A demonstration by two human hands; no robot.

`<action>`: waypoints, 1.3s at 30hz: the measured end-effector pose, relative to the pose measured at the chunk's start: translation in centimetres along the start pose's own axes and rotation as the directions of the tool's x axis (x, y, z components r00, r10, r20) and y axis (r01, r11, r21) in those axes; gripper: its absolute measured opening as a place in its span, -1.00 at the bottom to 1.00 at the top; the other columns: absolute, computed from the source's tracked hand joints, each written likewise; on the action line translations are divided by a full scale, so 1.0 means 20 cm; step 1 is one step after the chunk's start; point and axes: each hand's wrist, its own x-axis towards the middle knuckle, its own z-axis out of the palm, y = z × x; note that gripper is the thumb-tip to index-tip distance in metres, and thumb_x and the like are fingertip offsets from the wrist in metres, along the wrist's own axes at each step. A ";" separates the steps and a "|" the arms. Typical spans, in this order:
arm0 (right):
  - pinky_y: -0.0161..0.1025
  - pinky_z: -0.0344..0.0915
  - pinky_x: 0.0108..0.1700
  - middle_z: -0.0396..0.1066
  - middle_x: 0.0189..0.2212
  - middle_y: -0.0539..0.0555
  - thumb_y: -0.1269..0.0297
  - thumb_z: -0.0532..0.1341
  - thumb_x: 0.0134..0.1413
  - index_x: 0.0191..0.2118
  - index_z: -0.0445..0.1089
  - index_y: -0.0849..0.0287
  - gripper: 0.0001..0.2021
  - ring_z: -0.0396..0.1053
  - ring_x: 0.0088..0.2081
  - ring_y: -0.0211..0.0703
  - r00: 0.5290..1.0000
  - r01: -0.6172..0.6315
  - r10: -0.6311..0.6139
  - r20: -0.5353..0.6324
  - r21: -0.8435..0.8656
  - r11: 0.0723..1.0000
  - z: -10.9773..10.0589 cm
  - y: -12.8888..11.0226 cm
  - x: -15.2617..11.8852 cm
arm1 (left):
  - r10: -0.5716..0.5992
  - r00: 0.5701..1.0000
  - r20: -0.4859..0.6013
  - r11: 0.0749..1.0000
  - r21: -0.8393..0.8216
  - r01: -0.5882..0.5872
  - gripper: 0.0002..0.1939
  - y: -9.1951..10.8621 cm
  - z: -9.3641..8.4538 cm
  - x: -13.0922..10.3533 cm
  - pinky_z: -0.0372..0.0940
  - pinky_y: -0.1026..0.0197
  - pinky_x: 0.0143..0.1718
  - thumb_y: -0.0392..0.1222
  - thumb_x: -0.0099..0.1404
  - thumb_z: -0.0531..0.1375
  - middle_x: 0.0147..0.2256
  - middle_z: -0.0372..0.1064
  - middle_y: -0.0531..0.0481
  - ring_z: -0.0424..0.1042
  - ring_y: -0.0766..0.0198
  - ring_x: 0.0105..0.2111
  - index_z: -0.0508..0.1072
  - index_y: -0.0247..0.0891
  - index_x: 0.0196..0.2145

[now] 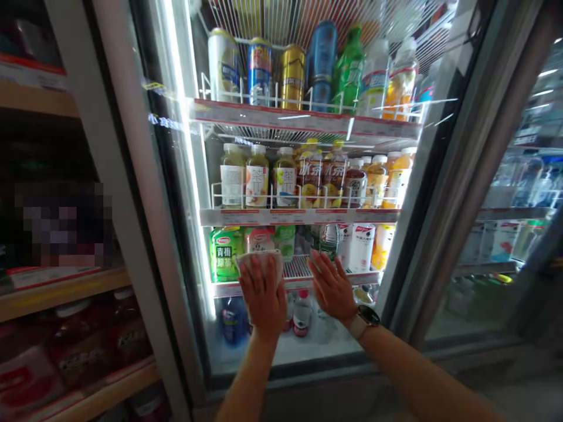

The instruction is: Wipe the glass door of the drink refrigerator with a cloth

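My left hand [263, 296] lies over a pale cloth [278, 262], pressing it with the fingers close together against the glass door [299, 357] of a lit drinks fridge. The cloth's edges show around the fingertips. My right hand [331, 287] is held flat at about the same height, fingers stretched out, with nothing visible in it; it is at the glass, but I cannot tell whether it touches. A watch [368, 316] is on my right wrist. Behind the hands, a green drink carton [226, 253] and white cartons [363, 247] stand on a shelf.
Inside the fridge are cans [292, 77] on an upper shelf and tea bottles [285, 177] on a middle one. The metal door frame [433, 176] runs down the right. A wooden-edged shelf [88, 293] with bottles stands close on the left. Another glass-fronted fridge [501, 234] is farther right.
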 end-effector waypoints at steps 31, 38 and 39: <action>-0.08 -0.03 0.36 0.30 0.22 0.15 0.38 -0.01 0.22 0.36 0.07 0.19 -0.42 0.17 0.29 -0.09 0.996 -0.012 0.013 -0.090 0.012 1.000 0.09 0.00 -0.06 | -0.209 0.978 0.005 0.972 0.108 0.207 -0.27 -0.50 -0.23 -0.11 -0.29 -0.43 0.33 -0.20 0.42 -0.02 0.41 -0.46 -0.35 -0.47 -0.18 0.39 -0.31 -0.36 0.40; -0.10 -0.05 0.37 0.30 0.23 0.15 0.37 0.01 0.21 0.34 0.12 0.18 -0.43 0.11 0.32 -0.11 0.997 -0.005 0.003 -0.074 -0.029 1.000 0.10 0.01 -0.07 | -0.176 0.984 -0.008 0.984 0.026 0.176 -0.27 -0.12 0.01 -0.10 -0.27 -0.42 0.32 -0.14 0.42 0.01 0.41 -0.43 -0.27 -0.44 -0.19 0.39 -0.28 -0.26 0.40; -0.10 -0.05 0.37 0.30 0.23 0.15 0.36 0.02 0.21 0.33 0.15 0.19 -0.44 0.09 0.33 -0.10 0.997 -0.001 -0.001 -0.072 -0.034 0.999 0.10 0.01 -0.07 | -0.163 0.987 0.006 0.987 0.017 0.163 -0.27 -0.07 0.04 -0.12 -0.26 -0.40 0.33 -0.14 0.42 0.01 0.41 -0.42 -0.26 -0.42 -0.19 0.39 -0.27 -0.26 0.40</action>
